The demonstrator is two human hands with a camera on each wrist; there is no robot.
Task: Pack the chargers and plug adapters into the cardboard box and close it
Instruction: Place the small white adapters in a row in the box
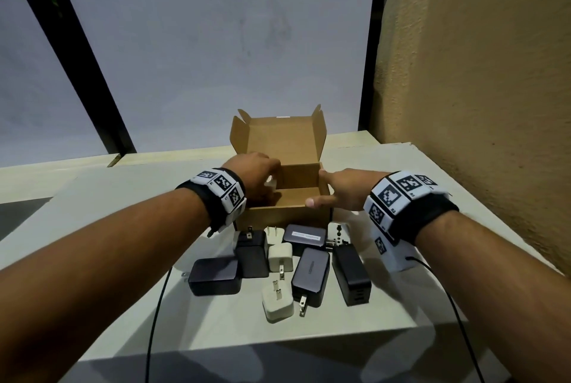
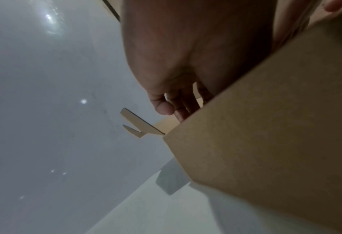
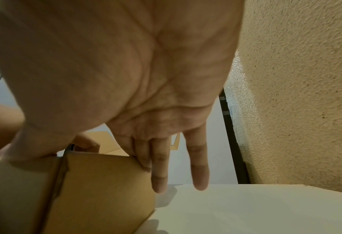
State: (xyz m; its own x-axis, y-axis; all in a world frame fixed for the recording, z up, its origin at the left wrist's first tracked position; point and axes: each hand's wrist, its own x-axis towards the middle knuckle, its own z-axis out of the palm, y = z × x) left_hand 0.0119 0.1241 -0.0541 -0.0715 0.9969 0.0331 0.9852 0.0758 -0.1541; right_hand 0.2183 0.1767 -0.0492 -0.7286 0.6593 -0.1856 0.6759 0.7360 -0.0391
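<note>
Cardboard box (image 1: 287, 212) sits open on the white table (image 1: 386, 296), lid flap standing up at the back. Left hand (image 1: 256, 175) is over the box's left wall, fingers (image 2: 186, 109) curled down inside; there's something white under them, can't tell if it's gripped. Right hand (image 1: 343, 191) is flat against the right wall, fingers (image 3: 159, 166) straight, thumb on the front rim. Chargers and adapters lie just in front of the box: black chargers (image 1: 310, 280), small white plug adapters (image 1: 278, 305), a white multi-socket adapter (image 1: 338, 232).
</note>
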